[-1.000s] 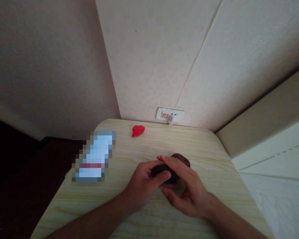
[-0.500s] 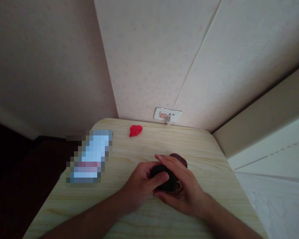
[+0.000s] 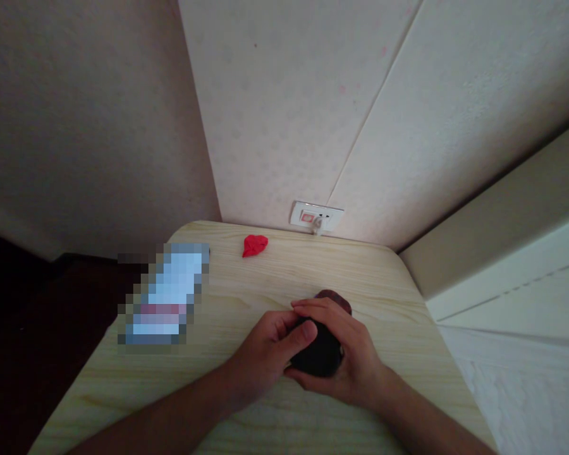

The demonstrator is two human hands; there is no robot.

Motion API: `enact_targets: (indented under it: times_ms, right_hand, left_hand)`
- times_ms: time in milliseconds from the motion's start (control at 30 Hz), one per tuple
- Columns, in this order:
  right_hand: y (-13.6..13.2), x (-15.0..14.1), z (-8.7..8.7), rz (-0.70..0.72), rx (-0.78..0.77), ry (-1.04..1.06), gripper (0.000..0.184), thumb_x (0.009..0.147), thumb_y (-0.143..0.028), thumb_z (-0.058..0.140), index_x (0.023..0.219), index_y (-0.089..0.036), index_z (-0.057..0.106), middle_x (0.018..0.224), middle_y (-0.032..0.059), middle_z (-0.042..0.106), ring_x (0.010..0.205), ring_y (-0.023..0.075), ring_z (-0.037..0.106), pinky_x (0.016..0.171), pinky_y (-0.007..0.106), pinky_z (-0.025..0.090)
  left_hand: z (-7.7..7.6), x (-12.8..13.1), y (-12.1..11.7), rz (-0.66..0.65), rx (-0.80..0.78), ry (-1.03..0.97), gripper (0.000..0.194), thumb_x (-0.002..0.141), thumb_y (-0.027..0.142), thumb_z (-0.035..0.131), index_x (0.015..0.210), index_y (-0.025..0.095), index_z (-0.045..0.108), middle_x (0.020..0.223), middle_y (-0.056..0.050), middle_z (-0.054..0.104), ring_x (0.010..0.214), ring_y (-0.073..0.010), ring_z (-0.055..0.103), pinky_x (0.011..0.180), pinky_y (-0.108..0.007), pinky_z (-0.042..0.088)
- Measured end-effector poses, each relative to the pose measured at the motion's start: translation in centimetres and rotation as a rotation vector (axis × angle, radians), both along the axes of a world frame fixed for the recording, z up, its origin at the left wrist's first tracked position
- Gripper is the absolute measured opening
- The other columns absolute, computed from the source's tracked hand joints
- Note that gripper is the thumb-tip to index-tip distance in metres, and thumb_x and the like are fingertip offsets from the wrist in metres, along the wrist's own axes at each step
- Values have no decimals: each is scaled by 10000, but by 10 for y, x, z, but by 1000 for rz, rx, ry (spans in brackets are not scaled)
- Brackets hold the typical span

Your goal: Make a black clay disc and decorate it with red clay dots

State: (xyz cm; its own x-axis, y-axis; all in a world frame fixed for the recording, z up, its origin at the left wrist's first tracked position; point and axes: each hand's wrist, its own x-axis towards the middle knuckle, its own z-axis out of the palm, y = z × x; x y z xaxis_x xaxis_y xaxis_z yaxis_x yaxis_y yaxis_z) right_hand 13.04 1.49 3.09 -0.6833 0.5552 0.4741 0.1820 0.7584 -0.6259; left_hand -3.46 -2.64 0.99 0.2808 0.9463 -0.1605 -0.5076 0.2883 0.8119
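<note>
Both hands meet around a dark, rounded object low over the wooden table. My left hand grips it from the left, its thumb lying across the black upper face. From the right, my right hand curls around it, fingers over the far edge and thumb along the near edge. Just beyond the right fingers a dark reddish-brown thing shows in part. Whether it belongs to the black object or lies behind it, I cannot tell. The underside of the black object is hidden.
A crumpled red piece lies near the table's back edge. On the left rests a blurred-out phone-like device with a lit screen. A wall socket with a plug is behind the table; a pale cabinet stands at right.
The black object has turned so that more of its broad dark face shows. My right hand has closed around its right side. The whole view has shifted slightly.
</note>
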Motion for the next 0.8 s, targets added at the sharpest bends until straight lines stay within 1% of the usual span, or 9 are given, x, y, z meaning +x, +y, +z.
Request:
enact_targets:
  times_ms: [67, 133, 233, 300, 467, 567, 667, 733, 800]
  right_hand:
    - [0, -1, 0, -27, 20, 22, 725, 736, -331, 883, 1360, -227, 528, 1251, 119, 698, 1171, 274, 665, 1027, 397, 563]
    - [-1, -1, 0, -39, 29, 24, 736, 736, -330, 882, 1369, -214, 524, 1244, 121, 697, 1167, 269, 664, 1026, 381, 563]
    - [-1, -2, -3, -36, 24, 13, 754, 743, -342, 872, 1389, -200, 512, 1243, 121, 693, 1149, 259, 668, 1030, 365, 560]
    - [-1, -2, -4, -39, 25, 8, 762, 743, -349, 871, 1396, -196, 509, 1258, 125, 685, 1167, 263, 658, 1040, 371, 555]
    - [0, -1, -3, -45, 18, 18, 714, 737, -317, 875, 1357, -209, 538, 1268, 122, 676, 1197, 271, 642, 1041, 385, 554]
    - [-1, -1, -3, -66, 5, 14, 680, 731, -299, 879, 1327, -219, 561, 1286, 123, 662, 1195, 273, 642, 1035, 391, 557]
    - [-3, 0, -3, -71, -9, 9, 734, 745, -289, 872, 1383, -215, 518, 1350, 140, 623, 1254, 279, 612, 1058, 397, 545]
    - [-3, 0, -2, -50, -22, -1, 736, 752, -274, 868, 1392, -218, 509, 1362, 139, 614, 1273, 273, 599, 1068, 387, 539]
    - [-4, -1, -1, -32, -35, -4, 687, 753, -260, 865, 1355, -229, 534, 1336, 124, 631, 1251, 259, 611, 1061, 369, 542]
  left_hand:
    - [1, 3, -2, 53, -65, -50, 433, 750, 548, 827, 833, 126, 779, 725, -4, 652, 661, -100, 517, 620, -209, 391]
    - [3, 4, -3, 86, -121, -77, 447, 730, 558, 839, 782, 119, 774, 718, -7, 654, 666, -96, 521, 620, -201, 386]
    - [6, 5, -5, 93, -183, -138, 441, 702, 547, 864, 736, 119, 765, 695, -8, 663, 665, -100, 545, 624, -202, 402]
    - [6, 5, -5, 93, -203, -164, 414, 701, 526, 873, 760, 128, 777, 707, -10, 683, 676, -105, 568, 631, -204, 420]
    - [6, 4, -5, 121, -172, -158, 301, 762, 447, 854, 910, 188, 814, 831, -14, 754, 807, -135, 639, 715, -217, 472]
    - [9, 4, -3, 116, -101, -130, 241, 792, 396, 839, 928, 198, 821, 824, -10, 757, 785, -125, 632, 713, -212, 468]
    - [11, 3, -1, 97, -43, -113, 214, 815, 371, 822, 941, 198, 827, 818, -11, 757, 757, -114, 618, 692, -200, 458]
    - [11, 3, -2, 89, -50, -127, 190, 816, 358, 822, 932, 208, 831, 810, -5, 757, 748, -110, 618, 679, -195, 457]
    - [10, 3, -2, 90, -83, -154, 181, 790, 361, 843, 898, 215, 834, 792, 2, 755, 737, -108, 623, 665, -188, 455]
